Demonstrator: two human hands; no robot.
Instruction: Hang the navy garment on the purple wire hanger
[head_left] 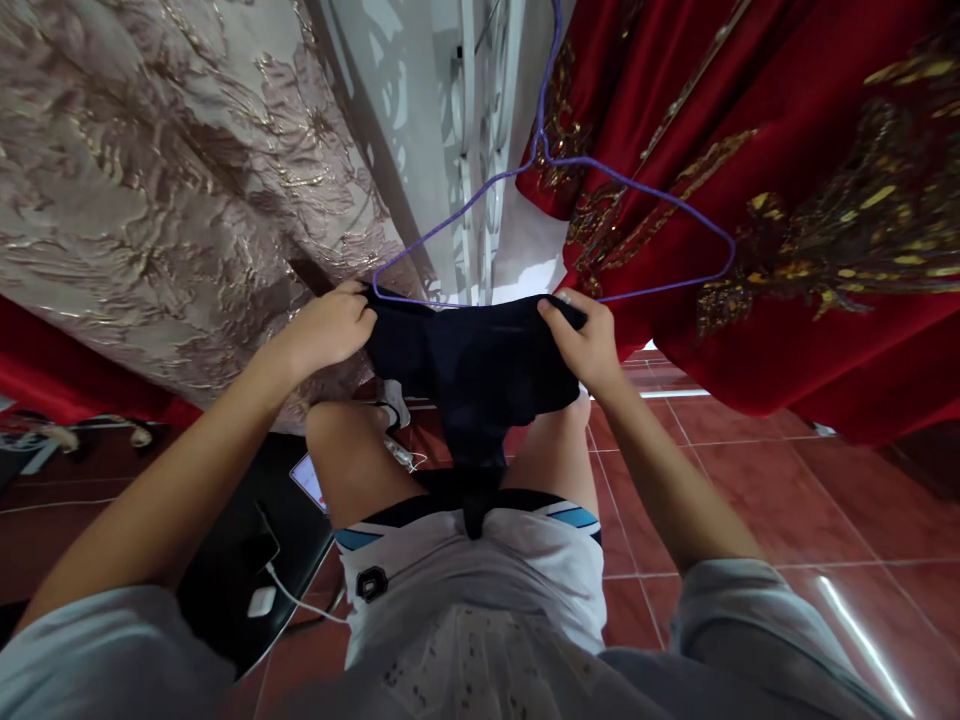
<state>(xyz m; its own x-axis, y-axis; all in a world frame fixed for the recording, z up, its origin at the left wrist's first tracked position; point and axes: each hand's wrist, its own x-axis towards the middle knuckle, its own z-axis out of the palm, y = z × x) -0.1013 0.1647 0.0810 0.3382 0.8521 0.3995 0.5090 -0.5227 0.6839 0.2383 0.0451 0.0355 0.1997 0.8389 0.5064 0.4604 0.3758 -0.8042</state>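
Observation:
A pair of dark navy briefs [487, 360] is stretched sideways in front of my knees, its narrow crotch hanging down. My left hand [334, 325] grips the upper left corner with curled fingers. On the other side, my right hand [586, 338] pinches the upper right edge, thumb in front. A purple hanger [645, 187] stands above the cloth, hook upward. Its bottom bar runs along the top edge of the briefs and is partly hidden there; whether the cloth wraps around the bar I cannot tell.
A pale textured curtain [187, 170] hangs at left, and a red cloth with gold embroidery [765, 330] at right. A black seat [247, 560] at lower left holds a white charger [262, 601], a cable and a phone [308, 482]. Red tiles [825, 490] cover the floor.

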